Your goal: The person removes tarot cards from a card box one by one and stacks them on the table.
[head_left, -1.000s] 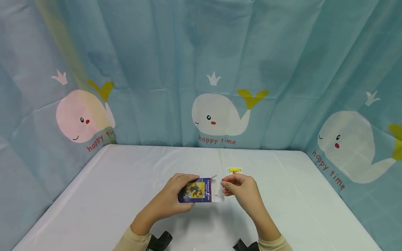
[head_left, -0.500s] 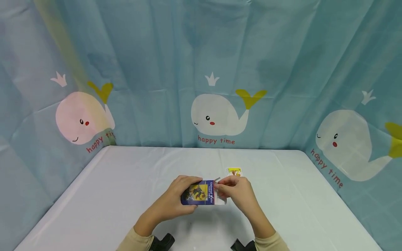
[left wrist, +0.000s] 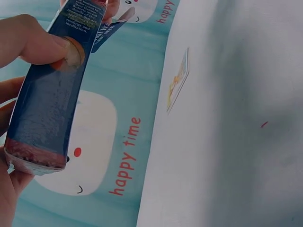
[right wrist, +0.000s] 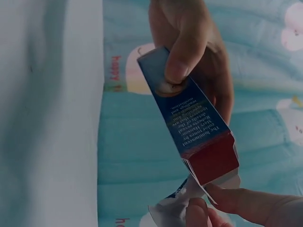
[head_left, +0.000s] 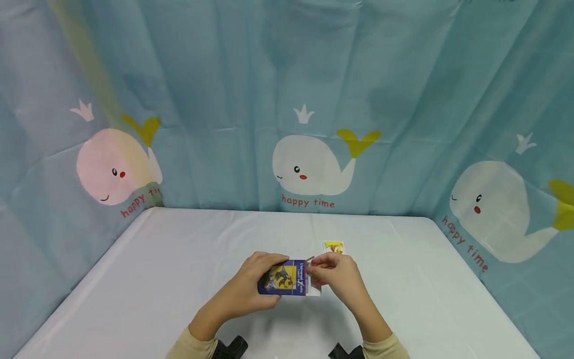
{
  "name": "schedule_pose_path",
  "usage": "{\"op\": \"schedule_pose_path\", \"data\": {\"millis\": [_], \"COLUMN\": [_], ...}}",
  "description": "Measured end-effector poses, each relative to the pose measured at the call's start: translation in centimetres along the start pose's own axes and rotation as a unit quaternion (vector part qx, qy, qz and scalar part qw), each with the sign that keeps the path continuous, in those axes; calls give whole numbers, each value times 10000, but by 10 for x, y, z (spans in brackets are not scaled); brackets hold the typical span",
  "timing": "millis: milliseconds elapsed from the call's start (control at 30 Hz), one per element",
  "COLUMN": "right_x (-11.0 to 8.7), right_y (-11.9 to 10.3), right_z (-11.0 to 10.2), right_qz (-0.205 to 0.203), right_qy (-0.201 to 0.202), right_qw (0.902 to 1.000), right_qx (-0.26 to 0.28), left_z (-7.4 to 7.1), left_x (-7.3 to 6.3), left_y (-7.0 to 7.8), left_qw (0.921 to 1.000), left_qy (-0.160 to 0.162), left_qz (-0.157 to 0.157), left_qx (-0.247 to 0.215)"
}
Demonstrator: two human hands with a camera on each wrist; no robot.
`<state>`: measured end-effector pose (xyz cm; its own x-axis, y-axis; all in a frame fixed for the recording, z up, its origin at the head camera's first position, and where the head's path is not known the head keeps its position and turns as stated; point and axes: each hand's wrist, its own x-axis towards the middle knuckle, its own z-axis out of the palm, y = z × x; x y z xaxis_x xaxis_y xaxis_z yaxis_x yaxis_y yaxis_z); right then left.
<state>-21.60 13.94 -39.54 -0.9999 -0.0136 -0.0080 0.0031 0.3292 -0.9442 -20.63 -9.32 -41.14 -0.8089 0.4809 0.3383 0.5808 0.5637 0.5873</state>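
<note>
My left hand (head_left: 253,281) grips a blue tarot card box (head_left: 283,277) from its left end, thumb along one narrow side and fingers across the other. The box lies sideways above the table, its printed front toward the head camera. At its opened right end, my right hand (head_left: 338,276) pinches at the mouth with thumb and forefinger. In the right wrist view a red side flap (right wrist: 211,161) closes over part of that end, and the white inside of the lid flap (right wrist: 173,208) sticks out beside the right fingers. The right fingertips sit at a thin white flap edge.
A small stack of tarot cards (head_left: 333,246), picture side up, lies on the white table (head_left: 193,259) just beyond the right hand. Blue curtains (head_left: 215,99) printed with whales stand around the back and sides.
The right hand has moved left and in against the box's open end, its thumb and forefinger now at the mouth. The left hand and box have shifted slightly toward the near edge.
</note>
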Motion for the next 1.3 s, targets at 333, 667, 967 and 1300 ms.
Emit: {"op": "schedule_pose_path", "data": {"millis": [333, 667, 967, 1300], "right_x": [-1, 2, 2, 6], "right_y": [-1, 1, 1, -4], "right_z": [-12, -31, -46, -56], "right_qz": [-102, -159, -304, -229], "right_qy": [-389, -466, -694, -541], "right_qw": [9992, 9982, 9962, 9962], "right_qx": [3, -346, -437, -636], "left_z": [-1, -2, -5, -9], "left_x": [0, -2, -2, 2], "left_y": [-1, -1, -2, -3], "left_qw": [9999, 9999, 10000, 9999], "left_qy": [-88, -32, 50, 79], "left_qz": [-111, -134, -9, 54], "left_qx": [-13, 23, 20, 87]}}
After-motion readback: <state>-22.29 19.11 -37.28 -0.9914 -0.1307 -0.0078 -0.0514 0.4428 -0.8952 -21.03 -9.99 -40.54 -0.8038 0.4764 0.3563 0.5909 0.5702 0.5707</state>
